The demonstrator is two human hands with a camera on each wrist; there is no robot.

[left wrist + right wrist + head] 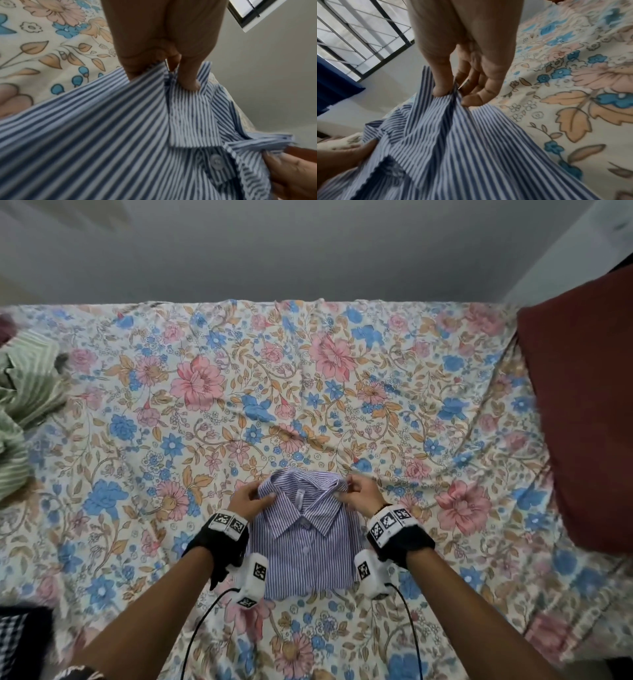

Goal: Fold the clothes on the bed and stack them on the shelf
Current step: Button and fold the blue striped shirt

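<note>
The blue-and-white striped cotton shirt (301, 539) lies folded, collar up and buttoned, on the floral-printed bed sheet (308, 392), close to the sheet's near edge and roughly centred across it.

Left hand (247, 498): positioned at the shirt's far left corner. In the left wrist view the thumb and fingers (188, 75) pinch a fold of striped fabric at the shoulder, beside the collar.

Right hand (359, 494): positioned at the shirt's far right corner. In the right wrist view the thumb (441, 86) and forefinger pinch a gathered ridge of fabric; the remaining fingers are loosely curved beside it. The held edge is raised slightly above the sheet.

A grey button (216, 161) is visible on the shirt's placket, just below the collar.

Left of the shirt, well apart, a crumpled green-and-white striped garment (24, 405) lies at the sheet's left edge. Right of the shirt, well apart, a dark red pillow (582, 392) rests on the sheet's right end. A plain grey wall (308, 251) runs behind the sheet's far edge. A barred window (359, 37) shows in the right wrist view.
</note>
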